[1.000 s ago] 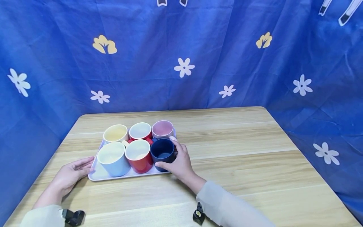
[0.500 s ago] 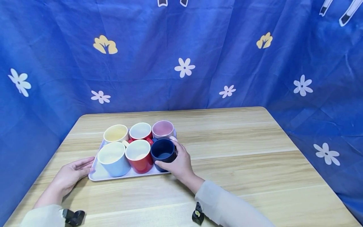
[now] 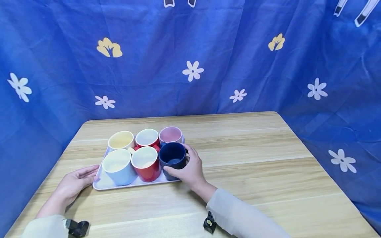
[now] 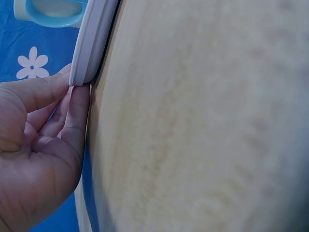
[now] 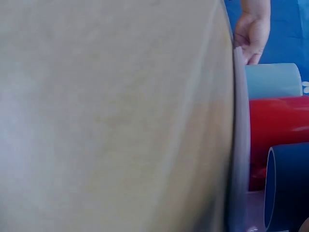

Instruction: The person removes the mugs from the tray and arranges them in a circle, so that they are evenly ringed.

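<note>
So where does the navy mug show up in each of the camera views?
Head: the navy mug is left of centre, at the tray's near right corner, gripped by the right hand.
Left wrist: not in it; only the tray edge and a light blue mug show.
Right wrist: bottom right corner, lying sideways in the picture.
Shared landmark: the white tray, seen in all three views.

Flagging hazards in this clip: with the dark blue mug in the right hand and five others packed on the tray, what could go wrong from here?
1. The right hand grips the dark blue mug, which looks tilted, close beside the red mug and pink mug; it might knock them.
2. The left hand only touches the tray edge with straight fingers, so the tray could slide.
</note>
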The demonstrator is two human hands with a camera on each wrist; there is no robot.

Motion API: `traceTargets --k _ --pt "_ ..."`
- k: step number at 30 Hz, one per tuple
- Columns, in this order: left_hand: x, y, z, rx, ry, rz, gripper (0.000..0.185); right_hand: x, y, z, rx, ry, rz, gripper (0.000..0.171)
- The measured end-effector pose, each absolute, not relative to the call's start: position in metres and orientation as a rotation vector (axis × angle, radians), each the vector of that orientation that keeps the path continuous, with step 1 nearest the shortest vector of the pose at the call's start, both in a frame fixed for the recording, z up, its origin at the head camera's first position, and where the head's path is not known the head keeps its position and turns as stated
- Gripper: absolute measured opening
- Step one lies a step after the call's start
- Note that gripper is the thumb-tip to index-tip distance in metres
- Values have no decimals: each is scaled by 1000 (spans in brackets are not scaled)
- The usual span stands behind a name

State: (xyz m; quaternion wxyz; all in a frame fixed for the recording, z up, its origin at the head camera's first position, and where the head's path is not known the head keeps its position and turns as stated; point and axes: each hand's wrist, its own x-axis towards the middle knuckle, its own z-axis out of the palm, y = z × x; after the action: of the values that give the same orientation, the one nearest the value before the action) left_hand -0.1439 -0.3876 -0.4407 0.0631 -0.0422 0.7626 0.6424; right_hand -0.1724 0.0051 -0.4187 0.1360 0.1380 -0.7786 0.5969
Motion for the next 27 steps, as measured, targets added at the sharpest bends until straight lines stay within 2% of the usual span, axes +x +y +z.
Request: traceTargets --k 5,15,27 --pt "-144 -386 -439 -134 2347 1877 65 -173 11 -405 443 -2164 1736 80" --pt "-143 -386 -437 -140 2380 1812 69 -182 28 -378 478 -1975 1716 76" --pt "-143 -386 -437 -152 2404 1786 70 -198 60 -374 370 -1924 1614 78"
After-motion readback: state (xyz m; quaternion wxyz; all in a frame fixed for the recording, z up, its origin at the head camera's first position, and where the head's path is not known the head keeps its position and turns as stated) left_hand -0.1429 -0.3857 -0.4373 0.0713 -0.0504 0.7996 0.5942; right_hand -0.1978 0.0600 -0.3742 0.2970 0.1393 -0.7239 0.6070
